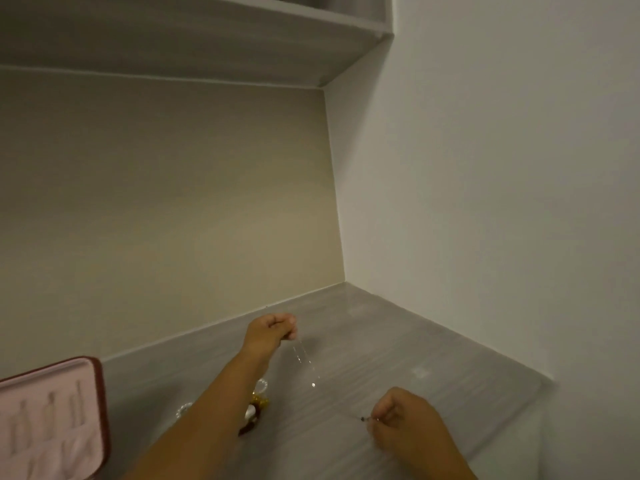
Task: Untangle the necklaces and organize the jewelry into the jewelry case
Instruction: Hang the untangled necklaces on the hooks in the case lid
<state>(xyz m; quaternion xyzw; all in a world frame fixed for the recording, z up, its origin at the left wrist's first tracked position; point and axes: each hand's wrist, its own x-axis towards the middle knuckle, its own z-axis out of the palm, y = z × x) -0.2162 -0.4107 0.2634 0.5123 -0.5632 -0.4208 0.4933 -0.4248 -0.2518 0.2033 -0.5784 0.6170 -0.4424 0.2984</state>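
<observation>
We see the left hand [272, 332], right of the open pink case [52, 417], pinching one end of a thin chain [304, 362]. The right hand [398, 422], farther right, pinches the other end, above the desk [450, 368]. Other jewelry [259, 401] lies between case and chain.

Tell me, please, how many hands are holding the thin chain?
2. The left hand pinches the far end of the thin chain, and the right hand pinches the near end, closer to the camera. No other hand is in view.
</observation>
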